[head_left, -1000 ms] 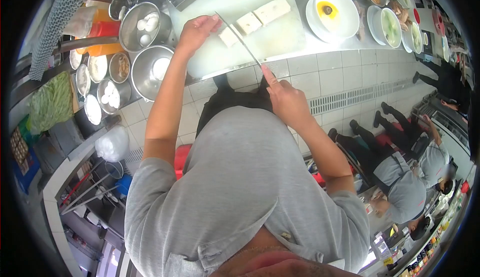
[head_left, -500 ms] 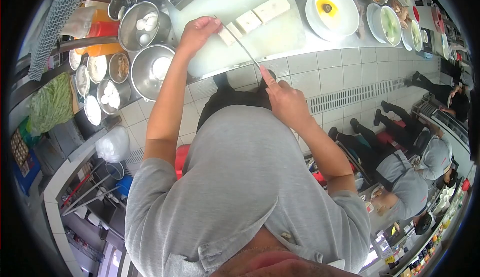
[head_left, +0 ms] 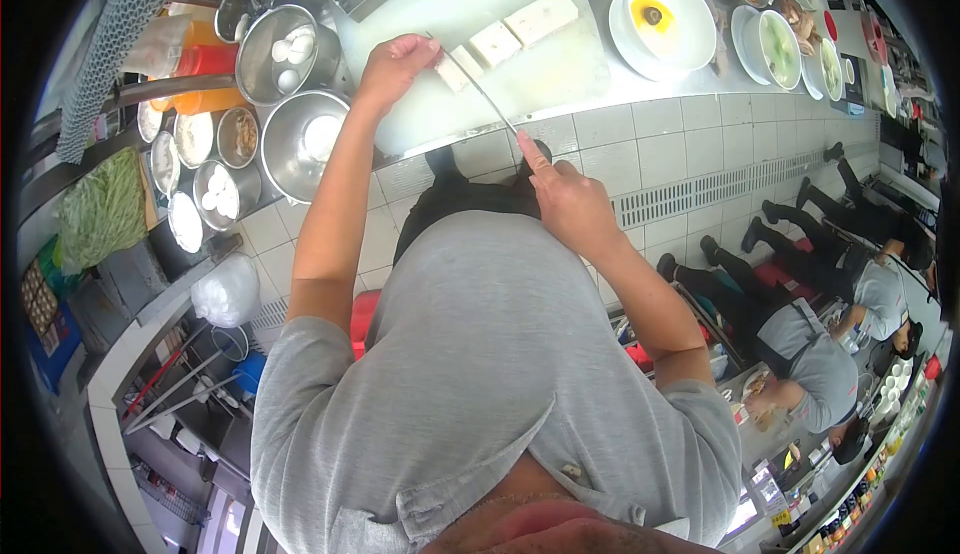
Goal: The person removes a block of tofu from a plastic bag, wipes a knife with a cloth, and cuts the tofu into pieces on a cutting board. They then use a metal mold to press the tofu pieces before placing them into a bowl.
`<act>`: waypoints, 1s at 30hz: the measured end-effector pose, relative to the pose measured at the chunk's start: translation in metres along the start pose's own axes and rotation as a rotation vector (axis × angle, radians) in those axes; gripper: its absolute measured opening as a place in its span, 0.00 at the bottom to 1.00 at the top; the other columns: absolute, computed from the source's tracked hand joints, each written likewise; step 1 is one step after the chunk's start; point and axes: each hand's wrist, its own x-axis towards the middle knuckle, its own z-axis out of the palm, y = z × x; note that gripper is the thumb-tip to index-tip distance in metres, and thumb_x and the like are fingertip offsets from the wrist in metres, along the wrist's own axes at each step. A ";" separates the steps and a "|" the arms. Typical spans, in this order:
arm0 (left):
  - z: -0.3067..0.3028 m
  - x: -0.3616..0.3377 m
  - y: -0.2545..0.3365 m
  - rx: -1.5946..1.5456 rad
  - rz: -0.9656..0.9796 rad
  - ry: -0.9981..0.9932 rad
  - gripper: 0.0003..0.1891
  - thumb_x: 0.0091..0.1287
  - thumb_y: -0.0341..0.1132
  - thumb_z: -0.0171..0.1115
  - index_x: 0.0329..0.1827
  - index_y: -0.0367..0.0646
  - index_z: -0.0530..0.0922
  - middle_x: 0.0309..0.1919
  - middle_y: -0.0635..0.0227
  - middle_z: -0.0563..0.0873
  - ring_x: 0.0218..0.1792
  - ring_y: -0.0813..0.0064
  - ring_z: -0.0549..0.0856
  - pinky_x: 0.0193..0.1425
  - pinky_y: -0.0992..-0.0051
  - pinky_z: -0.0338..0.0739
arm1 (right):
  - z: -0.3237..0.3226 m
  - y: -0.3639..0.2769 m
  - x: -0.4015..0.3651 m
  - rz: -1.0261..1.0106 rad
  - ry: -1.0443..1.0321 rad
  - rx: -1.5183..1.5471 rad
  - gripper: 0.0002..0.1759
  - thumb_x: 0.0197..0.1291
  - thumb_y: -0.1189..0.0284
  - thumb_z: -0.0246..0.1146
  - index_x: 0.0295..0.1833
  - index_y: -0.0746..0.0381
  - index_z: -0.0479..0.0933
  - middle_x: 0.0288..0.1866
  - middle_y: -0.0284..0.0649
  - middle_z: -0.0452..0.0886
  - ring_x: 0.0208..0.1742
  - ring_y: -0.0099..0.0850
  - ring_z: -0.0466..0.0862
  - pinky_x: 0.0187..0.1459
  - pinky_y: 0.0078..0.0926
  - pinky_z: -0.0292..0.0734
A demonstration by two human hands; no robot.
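A thin, long-bladed knife [head_left: 490, 104] is in my right hand [head_left: 575, 204], index finger stretched along it toward the blade. The blade slants up and left across the nearest pale, tofu-like block [head_left: 458, 69]. My left hand [head_left: 398, 66] is closed at the far end of the blade, fingertips pressed together by its tip and the block's left side; whether they pinch blade or block is hidden. Two more pale pieces, a short block [head_left: 496, 44] and a longer block [head_left: 541, 19], lie in line to the right on the white cutting board [head_left: 560, 74].
Left of the board stand steel bowls [head_left: 285, 164], one holding eggs [head_left: 292, 49]. A white bowl [head_left: 685, 39] with yellow liquid and other filled bowls [head_left: 780, 49] stand on the right. Co-workers [head_left: 810, 364] in grey work at the lower right. A floor drain grate [head_left: 710, 189] crosses the tiles.
My hands, the knife and the pale blocks look almost unchanged. At the right, the co-workers have shifted position, and one's legs and arm show differently.
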 end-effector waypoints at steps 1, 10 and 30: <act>0.000 0.000 0.000 -0.001 0.000 -0.002 0.15 0.75 0.42 0.66 0.44 0.36 0.88 0.39 0.69 0.91 0.43 0.80 0.86 0.57 0.77 0.76 | 0.000 0.000 0.000 0.001 -0.002 -0.001 0.43 0.71 0.70 0.64 0.87 0.43 0.54 0.31 0.45 0.80 0.25 0.45 0.82 0.31 0.43 0.83; -0.001 0.004 -0.008 0.084 -0.001 0.023 0.15 0.73 0.43 0.68 0.46 0.37 0.89 0.38 0.68 0.91 0.42 0.79 0.85 0.55 0.76 0.77 | 0.003 0.002 0.001 -0.004 0.002 0.019 0.42 0.72 0.70 0.63 0.87 0.43 0.55 0.32 0.46 0.80 0.25 0.45 0.82 0.31 0.44 0.82; 0.004 -0.010 -0.020 0.406 0.161 0.055 0.13 0.64 0.36 0.75 0.48 0.40 0.87 0.39 0.64 0.92 0.41 0.72 0.89 0.50 0.71 0.84 | 0.006 0.027 0.022 -0.055 -0.037 0.486 0.39 0.70 0.75 0.61 0.85 0.51 0.59 0.32 0.56 0.83 0.33 0.53 0.85 0.41 0.48 0.82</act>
